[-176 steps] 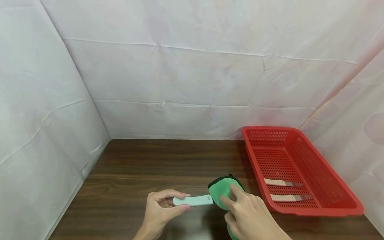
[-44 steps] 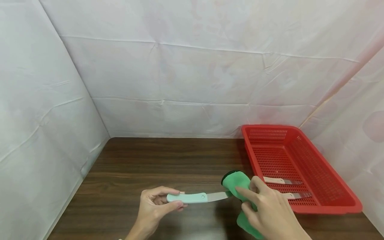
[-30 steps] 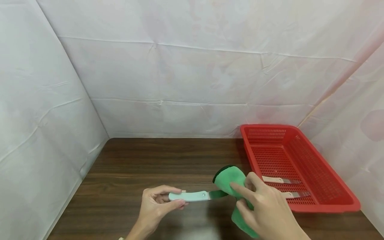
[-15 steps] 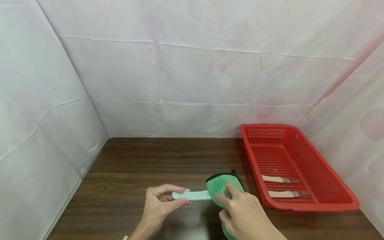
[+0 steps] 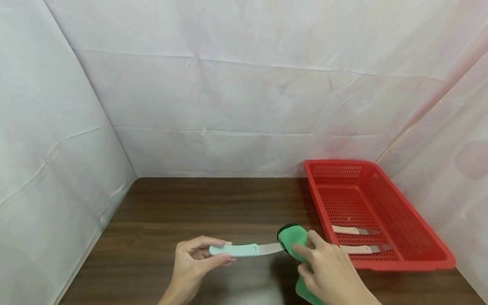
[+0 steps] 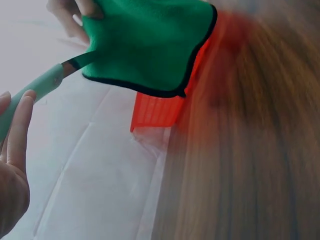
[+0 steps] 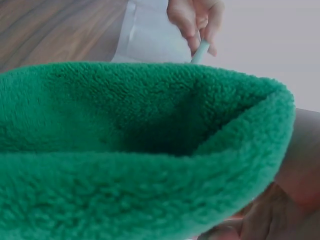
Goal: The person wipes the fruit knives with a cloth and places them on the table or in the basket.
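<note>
My left hand (image 5: pixel 192 264) pinches the mint-green handle of a small knife (image 5: pixel 238 250) between thumb and fingers, blade pointing right. Part of the metal blade shows bare; its tip end goes into a green cloth (image 5: pixel 293 239) with a black edge. My right hand (image 5: pixel 328 267) pinches the cloth around the blade, index finger on top, and the cloth's lower end hangs beneath. In the left wrist view the cloth (image 6: pixel 145 45) spreads wide beside the knife handle (image 6: pixel 42 85). Up close in the right wrist view, the fuzzy folded cloth (image 7: pixel 125 190) hides the blade.
A red perforated plastic basket (image 5: pixel 316 203) stands on the right of the dark wooden table (image 5: pixel 213 203). Inside it lie two knives with pale handles, a far one (image 5: pixel 345 230) and a near one (image 5: pixel 356 249). White sheeting (image 5: pixel 228 93) closes off the back and sides.
The cloth and right hand slid left to the handle half a second ago, covering the blade, and are now back right, baring part of it. The left hand has shifted slightly left.
</note>
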`<state>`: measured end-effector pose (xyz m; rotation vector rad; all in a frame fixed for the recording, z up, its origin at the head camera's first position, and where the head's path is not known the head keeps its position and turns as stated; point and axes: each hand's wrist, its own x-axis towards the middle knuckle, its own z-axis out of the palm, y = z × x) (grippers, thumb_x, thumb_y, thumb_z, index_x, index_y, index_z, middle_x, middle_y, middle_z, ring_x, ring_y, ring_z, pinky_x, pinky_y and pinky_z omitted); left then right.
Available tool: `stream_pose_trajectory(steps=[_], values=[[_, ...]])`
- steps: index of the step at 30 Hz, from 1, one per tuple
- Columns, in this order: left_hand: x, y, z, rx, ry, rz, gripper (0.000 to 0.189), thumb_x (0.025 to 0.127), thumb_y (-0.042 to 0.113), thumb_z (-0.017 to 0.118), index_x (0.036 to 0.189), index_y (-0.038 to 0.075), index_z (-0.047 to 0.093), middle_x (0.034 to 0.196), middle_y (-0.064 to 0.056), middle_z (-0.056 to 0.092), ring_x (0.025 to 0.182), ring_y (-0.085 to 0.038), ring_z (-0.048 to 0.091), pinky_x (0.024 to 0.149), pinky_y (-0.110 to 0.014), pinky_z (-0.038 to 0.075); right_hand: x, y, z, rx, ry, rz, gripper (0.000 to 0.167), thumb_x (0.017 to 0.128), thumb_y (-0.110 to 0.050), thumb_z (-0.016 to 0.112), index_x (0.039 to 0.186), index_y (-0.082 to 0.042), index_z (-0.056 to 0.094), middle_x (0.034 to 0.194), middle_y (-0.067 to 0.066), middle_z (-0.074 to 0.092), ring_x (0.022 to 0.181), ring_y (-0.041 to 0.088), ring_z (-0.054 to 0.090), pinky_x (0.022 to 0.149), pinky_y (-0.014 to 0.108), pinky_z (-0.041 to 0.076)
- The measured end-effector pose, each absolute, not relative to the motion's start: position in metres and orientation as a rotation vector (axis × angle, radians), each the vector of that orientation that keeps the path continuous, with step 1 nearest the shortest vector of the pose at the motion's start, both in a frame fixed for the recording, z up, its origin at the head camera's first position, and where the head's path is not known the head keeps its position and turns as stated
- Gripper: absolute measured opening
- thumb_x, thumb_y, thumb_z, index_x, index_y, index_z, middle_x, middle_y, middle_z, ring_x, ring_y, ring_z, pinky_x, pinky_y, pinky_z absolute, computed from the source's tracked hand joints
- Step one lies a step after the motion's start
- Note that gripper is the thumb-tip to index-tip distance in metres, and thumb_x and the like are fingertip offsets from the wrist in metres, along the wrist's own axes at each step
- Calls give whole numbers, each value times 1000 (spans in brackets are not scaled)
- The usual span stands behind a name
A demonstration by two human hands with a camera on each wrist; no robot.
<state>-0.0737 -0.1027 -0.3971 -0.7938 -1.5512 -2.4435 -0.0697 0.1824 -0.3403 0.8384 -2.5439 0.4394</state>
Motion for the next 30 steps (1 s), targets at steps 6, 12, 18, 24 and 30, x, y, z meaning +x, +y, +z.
stream_pose_trajectory(steps=[6,12,18,24,30], values=[[-77,-105,-394,-802,-1573,-2414,25,76,-24,60,101,-17,60,98,-29,66,73,-38,68,61,-53,54,-67,192,-339,757,-2551,467,34,61,-5,77,93,-15,76,75,-14,36,48,-8,20,37,12,21],[-90,-104,-388,-766,-1590,-2379,21,76,-22,63,97,-20,59,95,-27,67,71,-36,69,60,-53,54,-65,200,-337,702,-2519,433,35,60,-6,76,93,-19,76,76,-15,36,50,-8,23,38,12,19],[-106,-101,-382,-721,-1635,-2360,21,77,-17,65,97,-21,57,97,-25,68,72,-42,67,63,-49,56,-62,209,-341,716,-2470,392,40,57,-6,74,95,-19,75,79,-15,37,51,-9,21,39,10,14],[-119,-87,-378,-661,-1636,-2441,24,78,-13,68,99,-20,58,99,-29,66,74,-36,69,67,-47,57,-58,216,-343,710,-2524,379,45,57,-4,75,100,-17,74,81,-14,38,52,-8,21,39,12,19],[-134,-67,-372,-611,-1655,-2488,27,77,-10,71,100,-18,59,100,-29,65,77,-39,68,68,-47,57,-68,221,-341,762,-2467,377,42,62,-5,70,103,-10,72,82,-10,43,52,-8,21,40,11,19]])
